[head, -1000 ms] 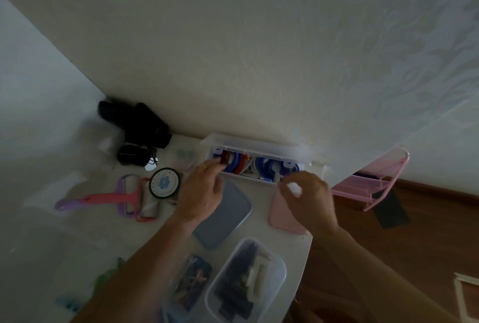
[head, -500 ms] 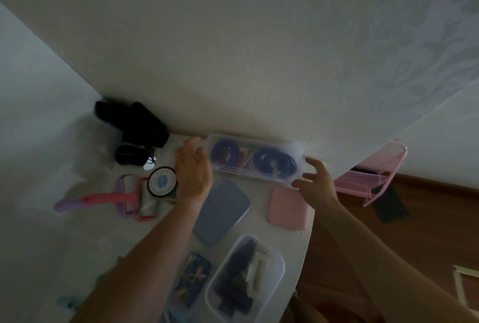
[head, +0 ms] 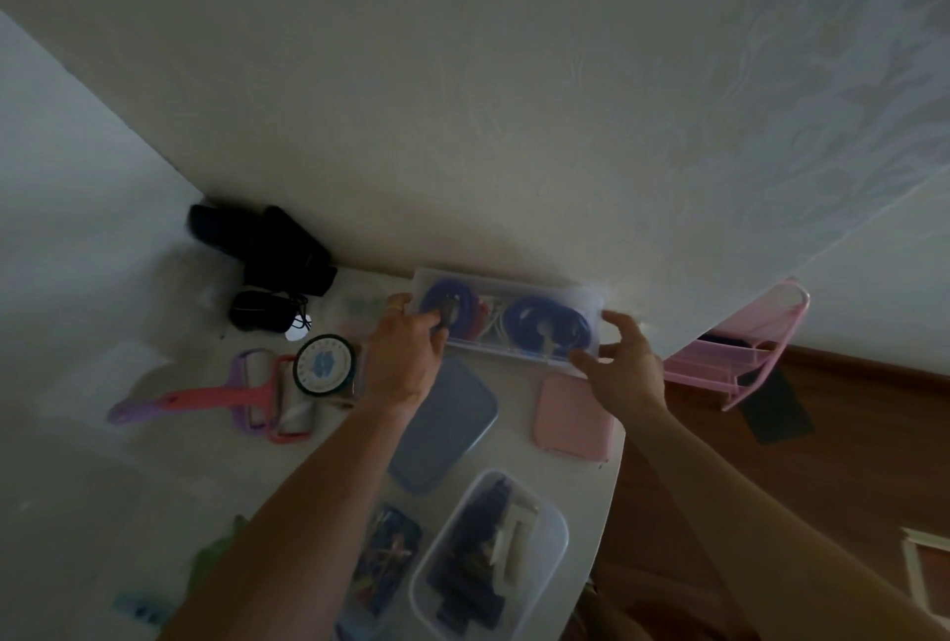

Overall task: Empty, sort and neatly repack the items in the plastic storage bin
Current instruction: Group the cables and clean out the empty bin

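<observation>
A long, clear plastic case [head: 506, 319] with rounded corners lies at the far edge of the white table [head: 154, 476], right against the wall. Through its translucent lid show two coils of blue cable, with a bit of red and white between them.

The left hand [head: 406, 358] grips the case's left end, fingers curled over the lid and thumb at the near side; a ring sits on one finger. The right hand [head: 619, 363] holds the right end, its thumb pressed on the near edge and its fingers arched round the end corner. The case thus lies between the two hands, held at both ends.

Just nearer than the case lie a smooth grey-blue rounded lid [head: 444, 427] and a pink, soft-cornered flat case [head: 573, 417]. Nearer still stands an open clear tub [head: 545, 522] with dark items and a white piece inside. To the left are a round dial-faced disc [head: 325, 365], a lint roller [head: 247, 396] with pink and purple handles, and black pouches [head: 267, 255] by the wall. A pink plastic rack [head: 740, 358] stands beyond the table's right edge above a brown wood floor [head: 848, 460].
</observation>
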